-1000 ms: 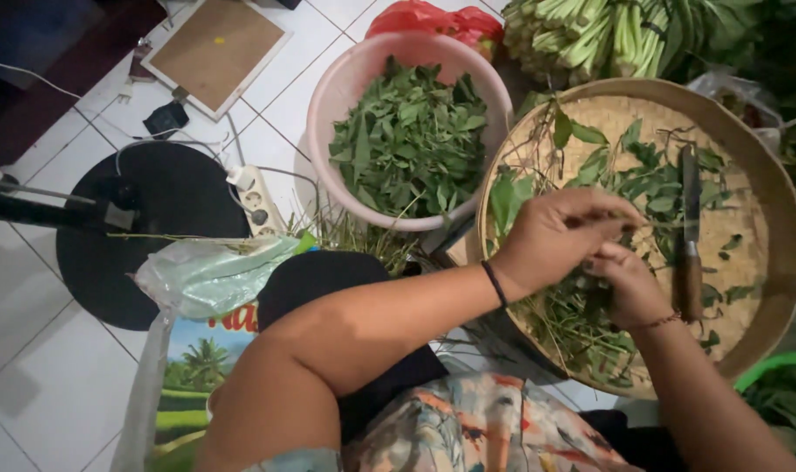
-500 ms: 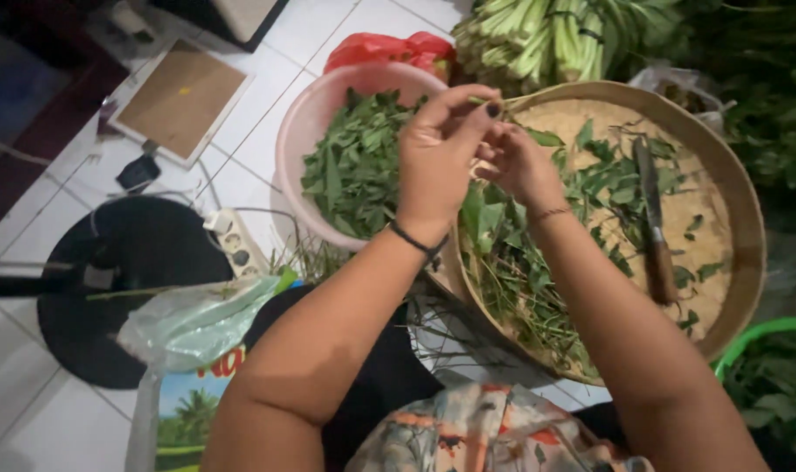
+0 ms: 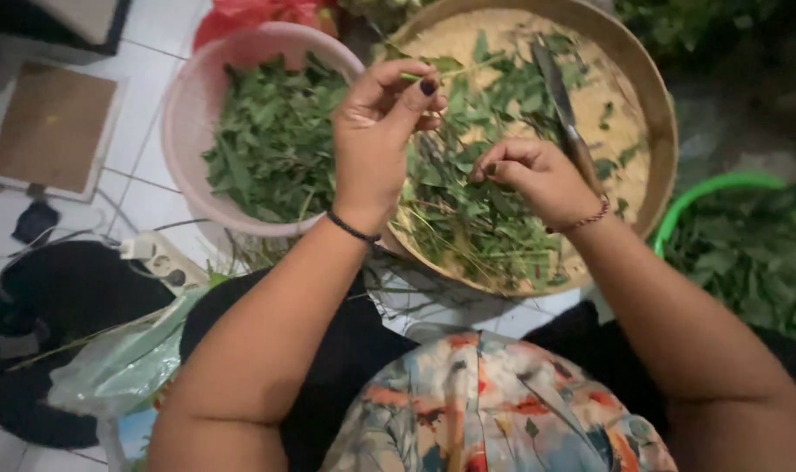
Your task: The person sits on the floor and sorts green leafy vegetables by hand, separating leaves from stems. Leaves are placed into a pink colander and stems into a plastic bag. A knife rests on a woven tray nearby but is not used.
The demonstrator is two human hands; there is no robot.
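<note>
My left hand (image 3: pixel 382 131) is raised over the near-left rim of a round woven tray (image 3: pixel 656 105), its fingertips pinched on a thin green stem (image 3: pixel 433 72). My right hand (image 3: pixel 538 179) hovers low over the pile of leafy stems (image 3: pixel 477 218) on the tray, fingers curled on a sprig. A knife (image 3: pixel 560 92) lies on the tray just beyond the right hand. A pink bowl (image 3: pixel 184 140) full of picked green leaves (image 3: pixel 271 140) sits left of the tray.
A green basin (image 3: pixel 721 183) of leaves is at the right. A white power strip (image 3: pixel 158 258), a black round stand base (image 3: pixel 57 297) and a clear plastic bag (image 3: pixel 118 363) lie on the tiled floor at left. A red bag (image 3: pixel 258 13) is behind the bowl.
My left hand has lifted from the pile with a stem pinched in its fingers. My right hand has dropped back to the pile. The view has shifted closer over the tray.
</note>
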